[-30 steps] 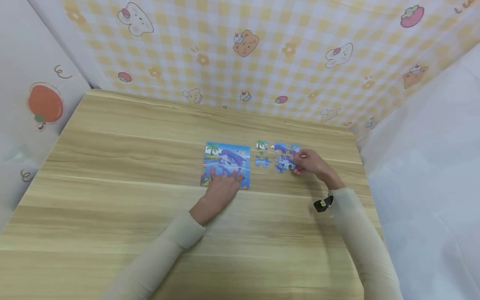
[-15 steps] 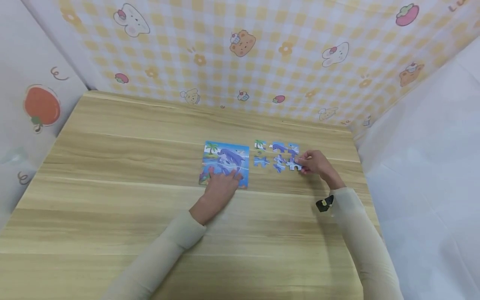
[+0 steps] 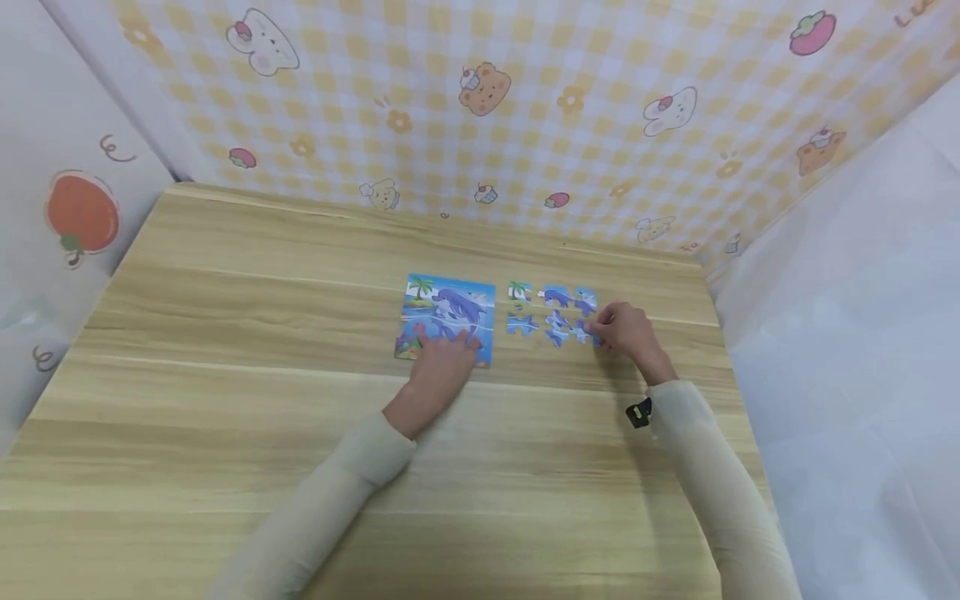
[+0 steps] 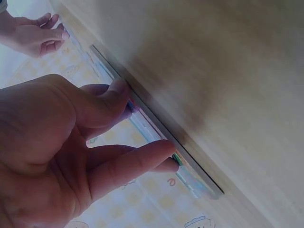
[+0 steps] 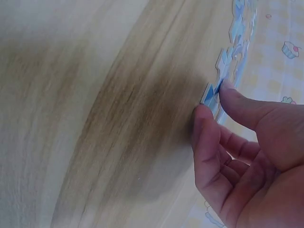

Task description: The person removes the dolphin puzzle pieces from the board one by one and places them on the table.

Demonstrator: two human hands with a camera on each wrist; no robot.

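Note:
My left hand [image 3: 442, 367] lies with its fingers over the lower part of a square dolphin picture board [image 3: 486, 312], hiding part of the print. In the left wrist view, the fingertips [image 4: 164, 148] of that hand press on the board's [image 4: 156, 126] printed face near its edge. Thumb and forefinger of my right hand [image 3: 626, 327] pinch a blue puzzle piece [image 5: 209, 94] at the right end of a small group of pieces. Beside it are other pieces, among them a palm-tree piece [image 3: 517, 290] and a dolphin piece [image 3: 557, 297].
Everything lies on a wooden table [image 3: 247, 417]. A yellow checked cloth [image 3: 420, 75] hangs along the back, with white sheets at the left and right sides. A black object [image 3: 639, 412] is at the right cuff.
The right hand has drawn its piece to the right, then settled low beside the other pieces. The picture board has shifted slightly away toward the back, with the left hand on it.

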